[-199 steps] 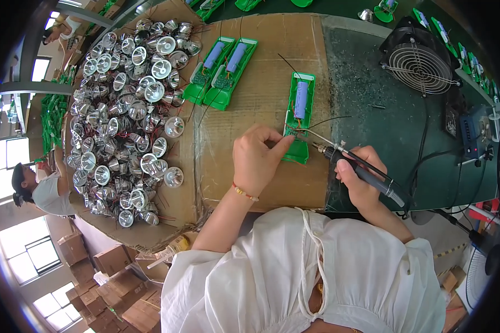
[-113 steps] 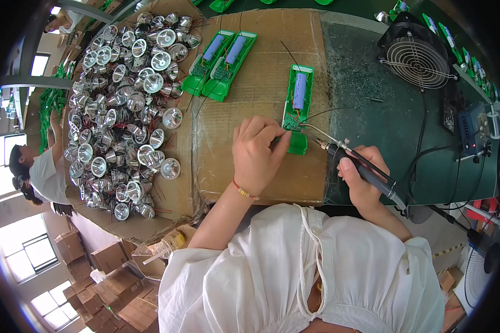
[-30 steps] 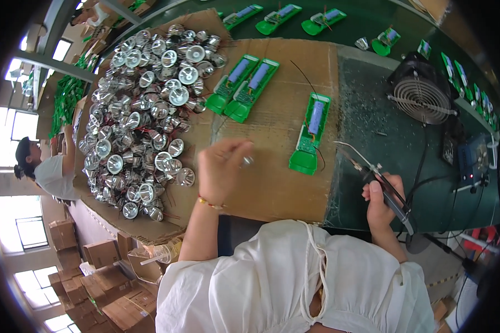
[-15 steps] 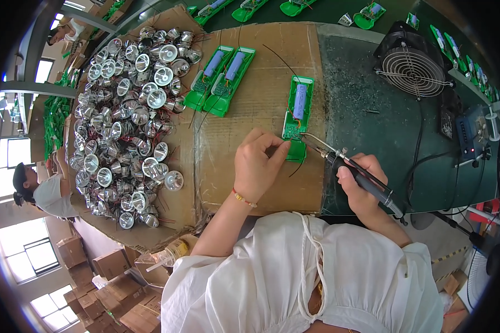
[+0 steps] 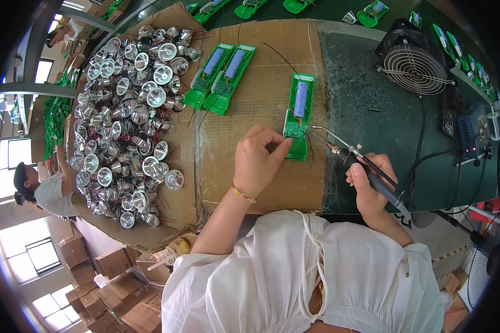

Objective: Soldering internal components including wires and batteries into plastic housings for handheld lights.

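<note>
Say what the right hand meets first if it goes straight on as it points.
With its dark tool leading, the right hand would probably meet the right edge of the green casing, perhaps the dark wire first; depth is unclear.

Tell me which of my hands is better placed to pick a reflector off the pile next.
Probably your left hand: it's on the side nearer the reflector pile, though its fingertips are at the green housing. Your right hand is farther away and wrapped around the soldering iron.

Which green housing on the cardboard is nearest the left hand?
The lone right-side housing, right by the left hand's fingertips; the paired housings lie farther up and left.
</note>
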Available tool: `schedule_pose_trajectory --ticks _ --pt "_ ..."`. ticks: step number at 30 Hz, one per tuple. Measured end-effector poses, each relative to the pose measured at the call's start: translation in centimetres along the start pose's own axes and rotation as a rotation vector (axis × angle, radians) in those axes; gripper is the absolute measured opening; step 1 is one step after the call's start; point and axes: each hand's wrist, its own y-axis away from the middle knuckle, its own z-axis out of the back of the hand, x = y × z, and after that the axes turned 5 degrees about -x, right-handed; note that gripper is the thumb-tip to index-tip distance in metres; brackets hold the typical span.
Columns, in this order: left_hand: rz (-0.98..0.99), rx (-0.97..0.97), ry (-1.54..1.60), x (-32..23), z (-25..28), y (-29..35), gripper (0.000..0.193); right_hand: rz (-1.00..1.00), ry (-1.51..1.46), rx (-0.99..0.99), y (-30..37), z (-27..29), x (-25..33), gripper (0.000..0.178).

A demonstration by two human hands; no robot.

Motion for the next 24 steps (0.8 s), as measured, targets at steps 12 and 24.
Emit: schedule_pose_trajectory --ticks 12,24 --pt "-0.424 0.03 -0.313 -0.9 2.1 1.1 0.019 -0.038 -0.023 -0.01 0.4 0.6 -0.2 0.014" --pt "-0.103 0.044 -0.087 -0.1 0.8 0.0 0.01 0.0 0.025 0.048 0.0 0.0 -0.6 0.013"
